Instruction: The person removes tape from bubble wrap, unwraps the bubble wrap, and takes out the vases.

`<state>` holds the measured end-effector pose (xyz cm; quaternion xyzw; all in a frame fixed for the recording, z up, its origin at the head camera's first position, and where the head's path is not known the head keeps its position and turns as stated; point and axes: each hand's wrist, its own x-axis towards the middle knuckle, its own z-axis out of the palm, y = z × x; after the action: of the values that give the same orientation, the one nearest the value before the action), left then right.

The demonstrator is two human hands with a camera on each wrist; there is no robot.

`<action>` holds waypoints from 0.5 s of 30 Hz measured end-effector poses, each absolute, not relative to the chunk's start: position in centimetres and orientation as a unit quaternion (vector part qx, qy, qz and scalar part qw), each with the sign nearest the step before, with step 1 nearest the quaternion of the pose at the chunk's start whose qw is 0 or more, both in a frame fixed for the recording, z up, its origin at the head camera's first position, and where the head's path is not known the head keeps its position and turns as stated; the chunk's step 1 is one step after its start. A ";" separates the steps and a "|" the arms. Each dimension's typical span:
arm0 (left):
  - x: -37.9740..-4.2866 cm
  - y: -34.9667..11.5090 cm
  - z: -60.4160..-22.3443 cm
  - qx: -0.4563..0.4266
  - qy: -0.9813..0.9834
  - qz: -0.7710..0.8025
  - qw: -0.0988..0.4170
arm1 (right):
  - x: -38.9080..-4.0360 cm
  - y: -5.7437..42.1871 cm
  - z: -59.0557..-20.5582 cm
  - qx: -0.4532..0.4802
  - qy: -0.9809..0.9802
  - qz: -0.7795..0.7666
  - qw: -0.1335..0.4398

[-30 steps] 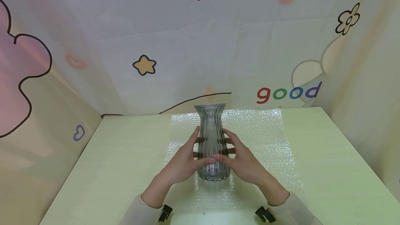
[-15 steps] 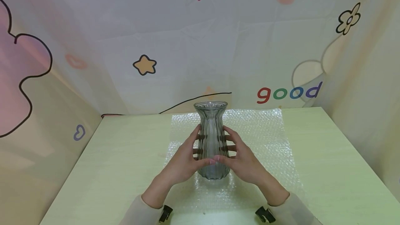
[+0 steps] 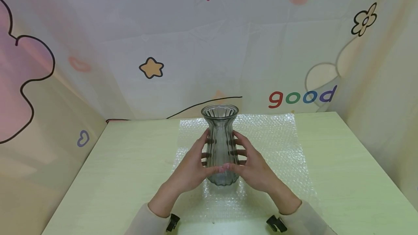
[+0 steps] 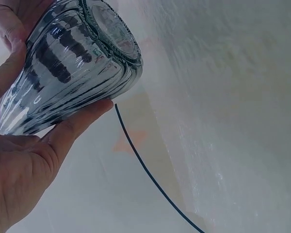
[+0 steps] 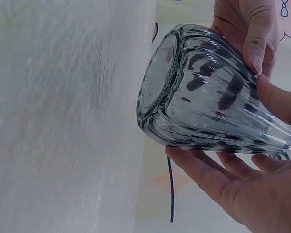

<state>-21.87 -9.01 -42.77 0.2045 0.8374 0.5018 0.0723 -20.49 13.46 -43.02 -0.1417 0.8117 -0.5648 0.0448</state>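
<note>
A ribbed, clear grey glass vase (image 3: 221, 142) stands nearly upright between my hands, raised over a sheet of bubble wrap (image 3: 272, 148). My left hand (image 3: 192, 169) grips its left side and my right hand (image 3: 258, 169) its right side. Both thumbs lie across the front of the lower body, tips meeting, while the fingers curl round the sides and partly hide behind the glass. The vase's flared mouth is visible in the head view. Both wrist views show the thick base of the glass vase (image 4: 77, 68) free of the sheet, with finger marks dark through the glass.
The bubble wrap lies flat on a pale green table (image 3: 137, 162). Behind it hangs a printed cloth backdrop (image 3: 196, 61), which also runs along both sides. Black clips (image 3: 173, 222) sit at the sleeve cuffs.
The vase's top has tilted towards me, so its mouth now shows as an open oval instead of edge-on. Its base has shifted slightly up in the view; both hands keep their grip.
</note>
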 end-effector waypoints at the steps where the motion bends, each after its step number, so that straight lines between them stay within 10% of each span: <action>1: -21.9 -9.0 -42.8 0.205 0.838 0.501 0.071 | -20.5 13.5 -43.0 -0.141 0.813 -0.564 0.044; 15: -21.7 -8.9 -42.6 0.225 0.849 0.477 0.037 | -20.3 13.3 -42.7 -0.170 0.815 -0.553 0.025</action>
<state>-21.69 -8.93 -42.64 0.2254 0.8487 0.4770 0.0369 -20.25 13.30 -42.65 -0.1704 0.8155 -0.5525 0.0250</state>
